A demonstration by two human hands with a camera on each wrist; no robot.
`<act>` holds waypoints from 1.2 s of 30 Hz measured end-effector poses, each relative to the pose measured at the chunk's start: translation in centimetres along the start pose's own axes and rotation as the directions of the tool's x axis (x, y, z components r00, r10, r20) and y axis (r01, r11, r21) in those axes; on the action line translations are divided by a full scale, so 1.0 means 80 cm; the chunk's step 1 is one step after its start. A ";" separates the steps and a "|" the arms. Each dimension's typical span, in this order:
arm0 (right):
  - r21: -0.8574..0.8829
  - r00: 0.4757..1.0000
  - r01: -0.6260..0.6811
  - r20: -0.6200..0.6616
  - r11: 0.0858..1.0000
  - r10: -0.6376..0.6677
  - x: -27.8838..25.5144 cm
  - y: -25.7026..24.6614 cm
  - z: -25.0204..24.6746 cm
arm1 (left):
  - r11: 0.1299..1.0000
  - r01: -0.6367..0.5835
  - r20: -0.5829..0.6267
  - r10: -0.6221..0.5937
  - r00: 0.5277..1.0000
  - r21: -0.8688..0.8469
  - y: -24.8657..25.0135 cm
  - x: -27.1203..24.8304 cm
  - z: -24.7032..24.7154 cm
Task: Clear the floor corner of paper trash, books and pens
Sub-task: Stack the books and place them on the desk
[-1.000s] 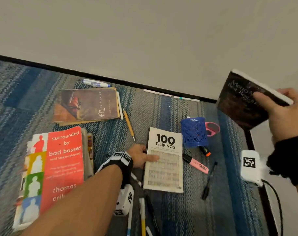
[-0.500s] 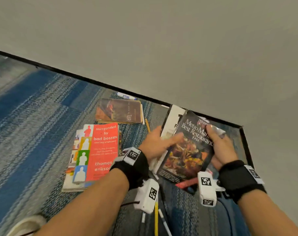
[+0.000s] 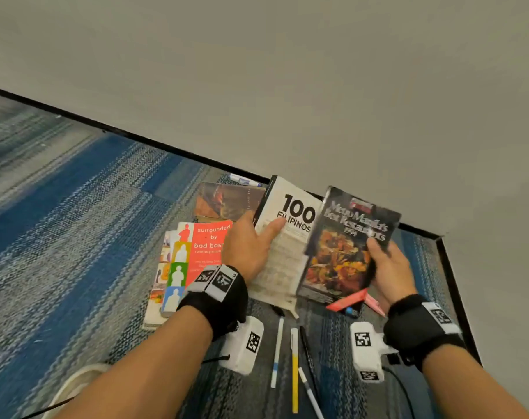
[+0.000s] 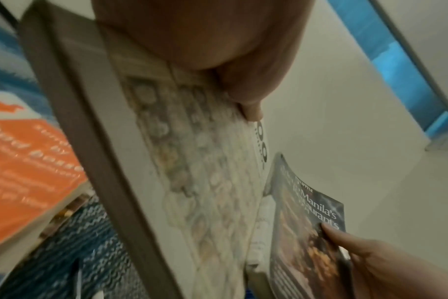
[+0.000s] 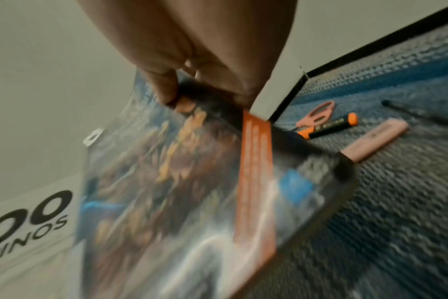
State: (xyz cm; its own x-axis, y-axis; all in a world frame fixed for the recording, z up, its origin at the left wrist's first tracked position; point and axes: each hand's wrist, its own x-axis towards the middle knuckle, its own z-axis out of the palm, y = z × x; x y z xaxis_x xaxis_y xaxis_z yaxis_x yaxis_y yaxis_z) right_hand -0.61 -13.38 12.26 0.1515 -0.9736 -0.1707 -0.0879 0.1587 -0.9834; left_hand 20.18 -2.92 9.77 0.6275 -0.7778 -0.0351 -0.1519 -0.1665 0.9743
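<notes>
My left hand point(image 3: 251, 246) grips the white "100 Filipinos" book point(image 3: 287, 237), thumb across its cover, lifted off the carpet and tilted. My right hand point(image 3: 387, 267) grips the dark "Metro Manila's Best Restaurants" book point(image 3: 344, 246) by its right edge; this book overlaps the white one's right side. In the left wrist view the white book point(image 4: 192, 161) fills the middle with the dark book point(image 4: 307, 232) beside it. The right wrist view shows the dark book point(image 5: 179, 192) under my thumb. An orange "bad bosses" book point(image 3: 196, 261) and a brown book point(image 3: 226, 201) lie on the carpet to the left.
Several pens point(image 3: 294, 367) lie on the blue striped carpet between my wrists. A white marker point(image 3: 243, 179) rests by the black baseboard. Pink scissors point(image 5: 317, 115), an orange-black marker point(image 5: 328, 126) and a pink highlighter point(image 5: 376, 141) lie near the wall corner on the right.
My left hand has lifted the white book off the floor. My right hand has brought the dark book down from the right and against it; both now sit higher and side by side.
</notes>
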 end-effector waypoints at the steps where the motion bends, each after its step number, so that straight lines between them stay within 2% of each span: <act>1: -0.026 0.996 0.055 -0.065 0.998 -0.057 0.003 -0.006 -0.003 | 1.000 -0.019 -0.031 0.020 0.999 0.019 0.000 0.002 -0.004; 3: -0.156 0.977 0.129 -0.148 0.979 -0.152 0.011 -0.015 -0.008 | 0.999 -0.030 -0.064 0.028 0.998 -0.027 -0.001 0.005 -0.013; 5: -0.292 0.980 0.120 -0.119 0.949 -0.161 0.020 -0.018 -0.008 | 0.987 0.017 -0.032 -0.023 0.999 -0.161 -0.007 0.007 -0.016; 6: -0.297 0.989 0.099 -0.079 0.950 -0.128 0.020 -0.021 -0.001 | 0.973 0.058 0.000 -0.059 0.998 -0.224 -0.009 0.007 -0.016; 8: -0.199 0.998 0.056 0.043 0.978 -0.049 0.003 -0.036 0.033 | 0.955 0.097 0.047 -0.087 0.995 -0.282 -0.011 0.004 -0.011; 9: -0.118 0.992 -0.008 0.123 0.993 0.023 -0.005 -0.039 0.053 | 0.949 0.129 0.049 -0.120 0.992 -0.287 -0.014 0.005 -0.008; 11: -0.034 0.932 -0.179 0.314 0.983 0.181 -0.023 -0.042 0.092 | 0.931 0.227 0.051 -0.221 0.974 -0.287 -0.022 0.004 -0.005; 13: -0.049 0.849 -0.241 0.474 0.969 0.235 -0.036 -0.036 0.127 | 0.893 0.331 0.085 -0.320 0.943 -0.305 -0.034 0.001 -0.011; 15: -0.170 0.846 -0.137 0.492 0.976 0.205 -0.037 -0.024 0.155 | 0.859 0.383 0.048 -0.391 0.919 -0.339 -0.051 0.000 -0.026; 17: -0.320 0.876 -0.010 0.454 0.947 0.162 -0.036 -0.007 0.179 | 0.886 0.379 -0.071 -0.411 0.909 -0.266 -0.063 0.003 -0.050; 19: -0.395 0.880 0.025 0.445 0.918 0.167 -0.034 0.013 0.203 | 0.915 0.367 -0.175 -0.394 0.902 -0.169 -0.077 0.013 -0.075; 21: -0.436 0.870 0.062 0.464 0.898 0.166 -0.026 0.036 0.226 | 0.922 0.382 -0.210 -0.386 0.898 -0.059 -0.094 0.024 -0.098; 22: -0.491 0.864 0.115 0.478 0.864 0.156 -0.023 0.045 0.237 | 0.919 0.395 -0.210 -0.383 0.900 0.016 -0.106 0.031 -0.108; 23: -0.580 0.858 0.193 0.491 0.792 0.150 -0.019 0.056 0.247 | 0.896 0.423 -0.184 -0.397 0.899 0.133 -0.116 0.033 -0.117; 25: -0.780 0.846 0.341 0.498 0.524 0.192 -0.013 0.083 0.258 | 0.805 0.455 -0.102 -0.453 0.886 0.380 -0.146 0.035 -0.126; 26: -0.827 0.831 0.367 0.497 0.426 0.250 -0.013 0.094 0.261 | 0.781 0.443 -0.069 -0.463 0.884 0.439 -0.157 0.034 -0.129; 27: -0.845 0.817 0.361 0.491 0.395 0.304 -0.014 0.105 0.264 | 0.785 0.435 -0.040 -0.467 0.883 0.441 -0.164 0.033 -0.132; 28: -0.847 0.804 0.325 0.482 0.421 0.348 -0.016 0.114 0.265 | 0.805 0.413 -0.018 -0.448 0.894 0.425 -0.173 0.032 -0.134; 30: -0.805 0.792 0.164 0.452 0.570 0.410 -0.011 0.135 0.265 | 0.838 0.391 0.012 -0.427 0.904 0.380 -0.182 0.030 -0.140; 32: -0.718 0.791 -0.057 0.392 0.694 0.470 -0.007 0.148 0.264 | 0.858 0.435 0.012 -0.455 0.891 0.272 -0.191 0.028 -0.144; 33: -0.690 0.784 -0.107 0.385 0.716 0.488 -0.006 0.154 0.263 | 0.850 0.460 0.007 -0.477 0.879 0.256 -0.195 0.027 -0.142; 35: -0.711 0.782 -0.080 0.390 0.698 0.486 -0.003 0.156 0.264 | 0.819 0.491 -0.013 -0.511 0.860 0.295 -0.207 0.027 -0.138; 36: -0.745 0.804 -0.023 0.382 0.667 0.455 0.001 0.154 0.264 | 0.807 0.500 -0.014 -0.522 0.853 0.315 -0.209 0.027 -0.137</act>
State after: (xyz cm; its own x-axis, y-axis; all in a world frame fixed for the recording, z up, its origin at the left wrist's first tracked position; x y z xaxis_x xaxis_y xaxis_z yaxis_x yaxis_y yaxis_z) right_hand 19.09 -8.06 -1.14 0.4582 -0.6484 -0.6080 -0.7953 0.0065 -0.6062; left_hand 32.40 4.84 -4.14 0.6250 -0.5677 -0.5359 -0.0499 -0.7141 0.6983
